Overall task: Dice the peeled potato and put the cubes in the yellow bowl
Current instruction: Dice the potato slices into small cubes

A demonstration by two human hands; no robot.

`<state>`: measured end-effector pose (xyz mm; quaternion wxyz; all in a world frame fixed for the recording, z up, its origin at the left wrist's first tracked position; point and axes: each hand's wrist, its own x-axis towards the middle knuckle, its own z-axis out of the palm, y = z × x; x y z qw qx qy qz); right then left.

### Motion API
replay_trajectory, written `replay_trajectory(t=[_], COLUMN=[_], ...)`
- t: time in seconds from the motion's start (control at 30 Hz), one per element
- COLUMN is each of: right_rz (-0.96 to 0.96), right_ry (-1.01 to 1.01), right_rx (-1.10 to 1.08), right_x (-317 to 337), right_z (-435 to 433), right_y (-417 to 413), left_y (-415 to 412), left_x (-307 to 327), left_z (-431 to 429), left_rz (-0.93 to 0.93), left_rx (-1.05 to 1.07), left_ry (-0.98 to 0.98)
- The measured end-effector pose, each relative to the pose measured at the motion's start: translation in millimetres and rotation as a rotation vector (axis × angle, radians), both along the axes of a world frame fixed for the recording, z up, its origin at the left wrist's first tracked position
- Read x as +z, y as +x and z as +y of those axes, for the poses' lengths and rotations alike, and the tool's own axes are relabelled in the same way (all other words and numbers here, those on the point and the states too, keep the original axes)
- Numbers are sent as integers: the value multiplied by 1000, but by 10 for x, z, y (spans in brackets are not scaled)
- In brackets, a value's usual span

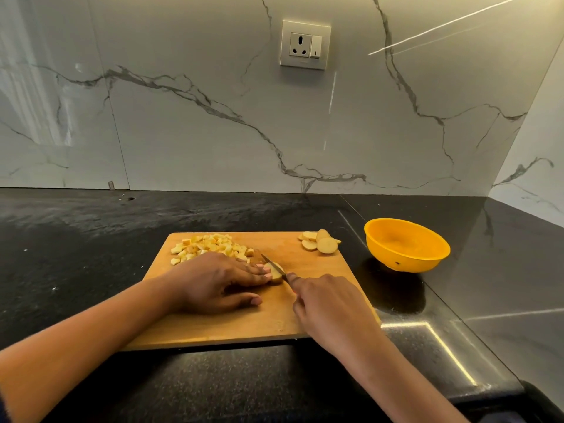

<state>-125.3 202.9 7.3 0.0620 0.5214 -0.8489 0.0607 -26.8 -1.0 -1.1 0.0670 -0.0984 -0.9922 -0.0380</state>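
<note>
A wooden cutting board (305, 306) lies on the black counter. A pile of potato cubes (210, 246) sits at its far left, and several potato slices (321, 242) lie at its far right corner. My left hand (213, 282) lies on the board with straight fingertips pressing a potato piece (277, 272) down. My right hand (332, 306) grips the handle of a small knife (272, 265), whose blade rests across that piece. The yellow bowl (407, 245) stands on the counter to the right of the board, with nothing visible inside.
The black stone counter (91, 254) runs back to a marble wall with a power socket (305, 45). A side wall closes the right end behind the bowl. The counter's front edge runs just below the board.
</note>
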Motion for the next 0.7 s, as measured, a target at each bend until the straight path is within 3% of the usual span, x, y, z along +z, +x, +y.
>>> replay_trajectory(t=[0.3,0.7], right_rz=[22,-39], right_ry=[-49,-137], right_rx=[14,-17], right_x=[1,112], right_z=[483,737], right_y=[189,211], left_y=[-6,37], left_x=[-15,-63], left_z=[-15,4], left_rz=[-29,133], left_rx=[-4,-13], left_ry=[-29,-13])
